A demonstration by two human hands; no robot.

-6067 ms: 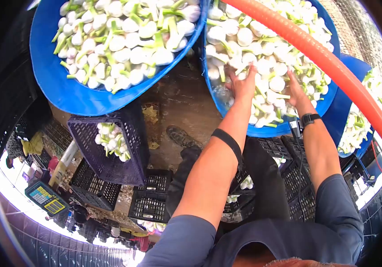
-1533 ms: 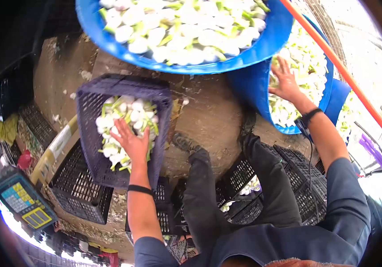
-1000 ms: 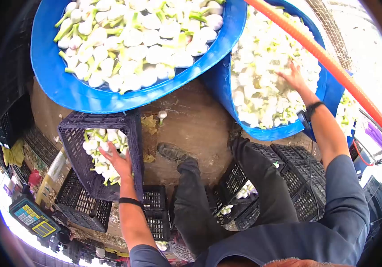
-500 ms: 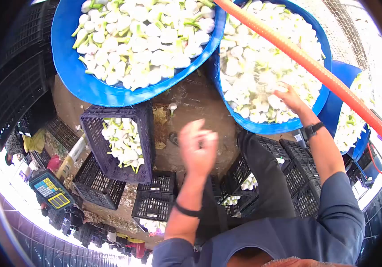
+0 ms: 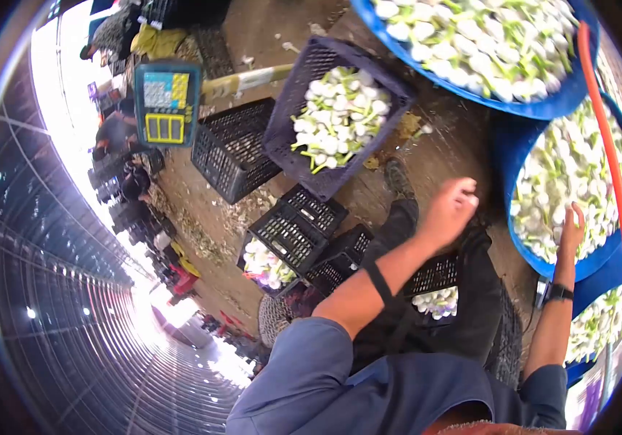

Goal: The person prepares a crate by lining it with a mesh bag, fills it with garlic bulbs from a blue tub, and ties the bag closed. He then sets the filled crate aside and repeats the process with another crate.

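My right hand [image 5: 573,226] reaches over the right-hand blue tub [image 5: 579,274], which is filled with garlic bulbs [image 5: 543,181] with short green stems. Its visible fingers are stretched out against the bulbs, and the far side of the hand is hidden. Over the ground between my knees and the tubs is my left hand [image 5: 450,214], its fingers loosely curled with nothing visible in them. Another blue tub [image 5: 463,90] heaped with garlic stands beyond it. To the left, a tilted purple crate [image 5: 278,134] holds more trimmed garlic bulbs [image 5: 340,116].
An orange-red hose [image 5: 612,159] crosses above the right-hand tub. Black crates [image 5: 235,148] stand at left, near a scale display [image 5: 168,105]. A stacked crate [image 5: 293,232] sits by my left leg. Other people [image 5: 118,32] are at the far left. One loose bulb [image 5: 425,130] lies on the ground.
My view has swung left, so the tubs and crates appear further right. My right hand is still over the right-hand tub, and my left hand remains raised with curled fingers.
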